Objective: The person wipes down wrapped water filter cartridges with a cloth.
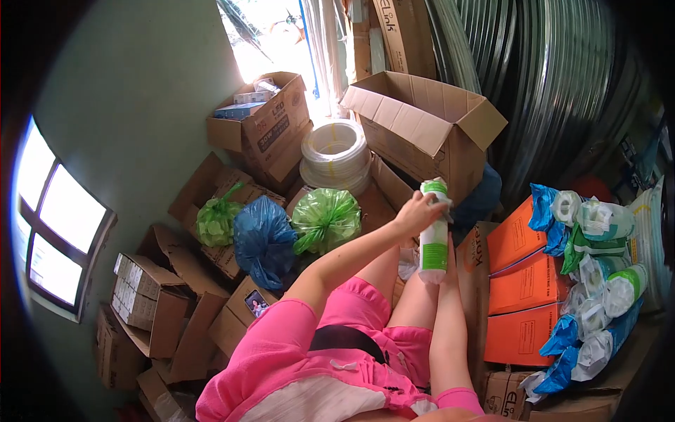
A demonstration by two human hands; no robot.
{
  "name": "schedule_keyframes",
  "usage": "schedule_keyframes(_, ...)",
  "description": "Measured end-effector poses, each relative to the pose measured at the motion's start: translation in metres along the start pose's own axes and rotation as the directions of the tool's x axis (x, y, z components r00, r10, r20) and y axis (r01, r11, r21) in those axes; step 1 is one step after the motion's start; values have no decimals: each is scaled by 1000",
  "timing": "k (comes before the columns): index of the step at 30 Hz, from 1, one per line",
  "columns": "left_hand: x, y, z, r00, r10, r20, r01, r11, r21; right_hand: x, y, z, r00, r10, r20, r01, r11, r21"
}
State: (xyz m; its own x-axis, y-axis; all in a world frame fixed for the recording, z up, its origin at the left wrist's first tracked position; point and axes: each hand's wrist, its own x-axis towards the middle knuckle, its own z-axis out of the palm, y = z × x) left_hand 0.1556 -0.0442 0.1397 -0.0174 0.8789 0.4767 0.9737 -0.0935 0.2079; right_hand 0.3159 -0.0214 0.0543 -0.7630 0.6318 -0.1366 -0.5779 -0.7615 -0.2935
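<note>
I hold a white roll with green bands (434,235), wrapped in clear plastic, upright in front of me. My left hand (415,213) grips its top end near the green cap. My right hand (448,254) holds the roll from behind at its lower half and is mostly hidden by it. Both arms reach out from pink sleeves. Several similar white and green rolls (598,281) lie stacked at the right, some in blue bags.
Orange boxes (520,281) stand stacked beside the rolls. An open cardboard box (422,119) and a coil of white hose (336,151) sit ahead. Green bags (325,218) and a blue bag (261,239) rest on flattened cartons. Black pipe coils (548,84) fill the upper right.
</note>
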Motion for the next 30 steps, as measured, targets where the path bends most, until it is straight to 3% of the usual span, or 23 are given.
schedule_keyframes(1, 3, -1, 2, 998, -54, -26, 55, 998, 23, 1, 1, 1, 1000, 5, -2, -5, 1000, -1)
schedule_keyframes(4, -9, 4, -7, 934, 262, 243, -333, 884, 328, 2, 1, 5, 1000, 1, -7, -1, 1000, -14)
schedule_keyframes(5, -22, 7, 19, 944, 323, 73, -331, 923, 198, 3, 2, 6, 1000, 2, -10, -2, 1000, -19)
schedule_keyframes(6, -38, 24, 6, 947, 309, 92, -320, 933, 163, 3, 0, 7, 1000, -1, -8, 1, 1000, -15)
schedule_keyframes(8, -58, 31, 16, 850, 519, 95, -520, 854, -9, 4, 0, 6, 1000, 0, -7, 0, 1000, -7)
schedule_keyframes(11, -55, 35, -5, 810, 581, 72, -571, 811, -124, 5, 3, 7, 1000, 6, -5, -6, 1000, -11)
schedule_keyframes(14, -36, 11, 6, 921, 384, 66, -379, 922, -75, 7, 4, 11, 1000, 9, 1, -9, 1000, -24)
schedule_keyframes(16, -22, -4, 13, 996, 81, 35, -79, 996, -36, 7, 7, 10, 1000, 23, -7, -24, 999, -23)
schedule_keyframes(17, -21, -7, 16, 999, 32, -38, -34, 998, -54, 7, 9, 10, 1000, 24, -11, -25, 999, -30)
schedule_keyframes(20, -40, 13, 8, 981, 173, 87, -164, 982, -96, 5, 11, 13, 999, 33, -16, -34, 999, -40)
schedule_keyframes(21, -55, 23, 10, 961, 277, -22, -278, 954, -113, 4, 10, 14, 999, 30, -13, -31, 999, -42)
schedule_keyframes(24, -81, 44, -14, 844, 536, -23, -532, 830, -166, -1, 11, 12, 999, 30, -19, -31, 999, -33)
schedule_keyframes(27, -88, 43, -19, 921, 389, -26, -383, 891, -243, -3, 7, 10, 999, 25, -22, -26, 999, -39)
schedule_keyframes(30, -68, 29, -5, 976, 151, -154, -179, 966, -184, -6, 6, 9, 999, 19, -32, -21, 999, -46)
